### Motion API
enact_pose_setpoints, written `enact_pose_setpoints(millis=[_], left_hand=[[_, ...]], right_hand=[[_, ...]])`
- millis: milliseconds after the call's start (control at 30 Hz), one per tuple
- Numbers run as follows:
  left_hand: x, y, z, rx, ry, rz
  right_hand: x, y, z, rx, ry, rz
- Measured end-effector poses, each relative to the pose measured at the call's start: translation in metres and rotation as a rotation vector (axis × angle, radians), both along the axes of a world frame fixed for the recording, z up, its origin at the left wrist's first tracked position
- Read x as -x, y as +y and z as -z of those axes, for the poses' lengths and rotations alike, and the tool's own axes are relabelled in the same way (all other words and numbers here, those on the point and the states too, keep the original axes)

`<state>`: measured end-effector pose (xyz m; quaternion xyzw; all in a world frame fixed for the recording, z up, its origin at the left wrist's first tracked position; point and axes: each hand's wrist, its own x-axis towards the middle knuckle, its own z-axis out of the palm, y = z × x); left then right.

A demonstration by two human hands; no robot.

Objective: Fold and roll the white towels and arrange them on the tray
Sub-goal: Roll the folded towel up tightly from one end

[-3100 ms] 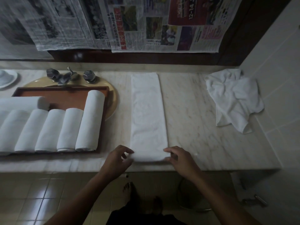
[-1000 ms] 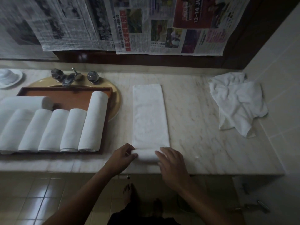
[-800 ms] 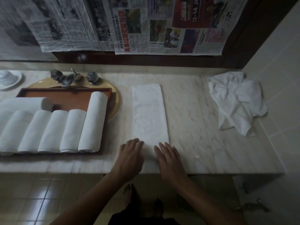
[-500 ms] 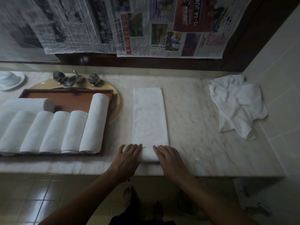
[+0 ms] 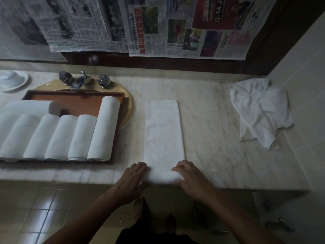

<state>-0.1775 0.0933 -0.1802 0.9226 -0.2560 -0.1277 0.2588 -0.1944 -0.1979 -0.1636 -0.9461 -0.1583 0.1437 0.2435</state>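
A white towel [image 5: 163,131], folded into a long narrow strip, lies on the marble counter [image 5: 211,131] running away from me. Its near end is wound into a short roll [image 5: 161,176] at the counter's front edge. My left hand [image 5: 133,180] curls over the roll's left end. My right hand [image 5: 190,178] holds the right end, fingers over the top and thumb in front. A brown wooden tray [image 5: 75,101] at the left carries several rolled white towels [image 5: 103,131] side by side, with one more [image 5: 29,107] lying across behind them.
A crumpled white towel [image 5: 260,113] lies at the back right against the tiled wall. The tray sits over a yellow basin [image 5: 127,106] with a metal tap [image 5: 80,80]. A white dish [image 5: 12,81] stands far left. Newspapers [image 5: 158,25] hang behind the counter.
The towel's near end has been rolled up and the flat strip is shorter. My hands went from flat palms pressing on it to curling round the roll.
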Motion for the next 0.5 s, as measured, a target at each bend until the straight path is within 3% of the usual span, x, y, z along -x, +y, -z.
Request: enact_pose_setpoints(millis=[133, 333, 433, 500], left_hand=[[-0.016, -0.002, -0.003, 0.046, 0.120, -0.052], [-0.051, -0.009, -0.025, -0.088, 0.298, -0.031], [-0.063, -0.012, -0.033, -0.138, 0.419, -0.033], [-0.062, -0.012, -0.034, -0.128, 0.396, -0.099]], right_hand=[[-0.012, 0.000, 0.001, 0.062, 0.081, 0.067], [0.015, 0.027, 0.008, 0.144, -0.353, 0.100], [0.029, 0.040, 0.016, 0.203, -0.324, 0.052], [0.028, 0.040, 0.021, 0.235, -0.310, 0.040]])
